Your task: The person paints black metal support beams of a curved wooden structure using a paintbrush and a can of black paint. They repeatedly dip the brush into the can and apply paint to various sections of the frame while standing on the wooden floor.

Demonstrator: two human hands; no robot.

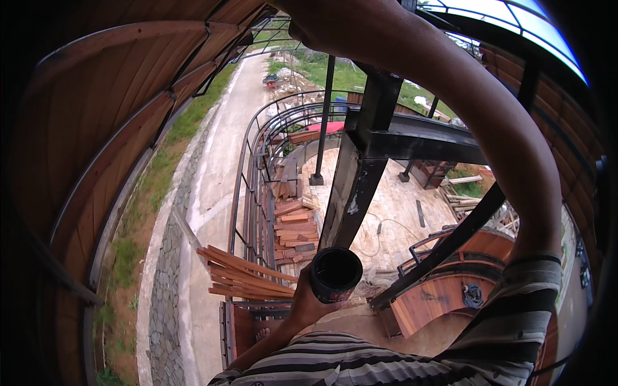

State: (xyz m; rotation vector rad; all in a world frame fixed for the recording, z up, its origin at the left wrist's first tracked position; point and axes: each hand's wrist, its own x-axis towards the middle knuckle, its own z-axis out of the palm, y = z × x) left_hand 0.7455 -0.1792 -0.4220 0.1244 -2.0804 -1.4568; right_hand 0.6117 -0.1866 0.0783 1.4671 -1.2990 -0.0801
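My left hand [308,307] is wrapped round a small open can [333,294], held upright in front of my striped shirt. The can's inside looks black; how full it is I cannot tell. My right arm stretches up across the view, and my right hand [325,24] is at the top edge, partly cut off. Its fingers look curled, but what they grip is out of view. Below that arm stand a black steel post [351,193] and a black steel beam [425,147] joined to it.
Curved wooden cladding [116,96] rises at the left. Far below lies a pale tiled floor [393,219] with stacked wooden planks [296,225] beside a curved black railing [241,193]. More long wood strips [248,275] lie close to the can. Curved wooden steps [425,299] carry a coiled cable [472,296].
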